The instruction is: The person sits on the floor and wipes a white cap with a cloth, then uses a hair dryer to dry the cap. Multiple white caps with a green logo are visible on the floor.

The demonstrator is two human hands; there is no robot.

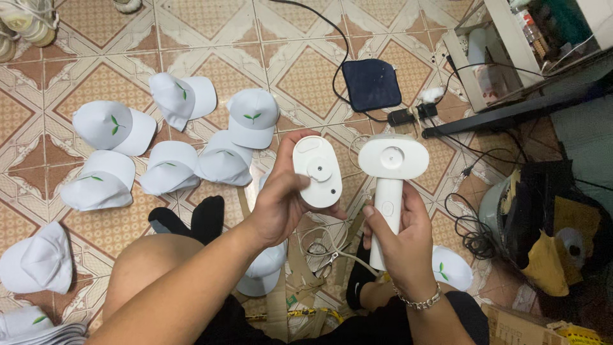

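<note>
Patterned floor tiles (96,83) spread out below you in the head view, littered with white caps (115,128) bearing a small green leaf mark, likely kept within reach where you sit. Your left hand (281,204) has its grip closed around an oval white detachable part (317,171), tilted so its inner face with a round hub looks up at you. Your right hand (405,239) is wrapped firmly about the handle of a white handheld steamer (391,185), head upward, so the two pieces sit just beside each other, not touching. A dark blue pad (371,84) and a power strip (412,115) lie farther off, cables trailing toward you.
</note>
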